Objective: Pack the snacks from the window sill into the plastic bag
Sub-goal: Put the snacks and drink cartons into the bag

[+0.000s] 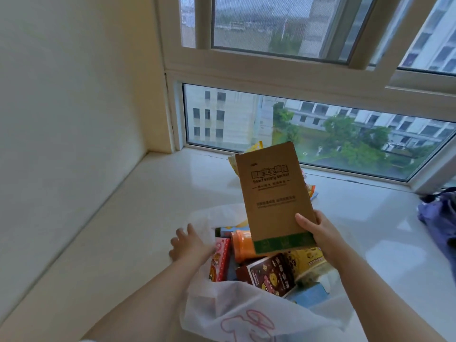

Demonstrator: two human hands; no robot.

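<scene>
Fingers grip brown box above plastic bag.

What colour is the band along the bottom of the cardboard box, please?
Green, on the brown cardboard box; head view.

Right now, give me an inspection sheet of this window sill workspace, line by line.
Surface: pale glossy window sill.
Job's things: white plastic bag open, holding an orange jar and boxes; yellow snack packets remain by the window.
Clutter: blue cloth at right edge.
Grippers: right hand grips a brown cardboard box above the bag; left hand open at the bag's rim.
Cables: nothing seen.
Surroundings: wall left, window ahead.
</scene>
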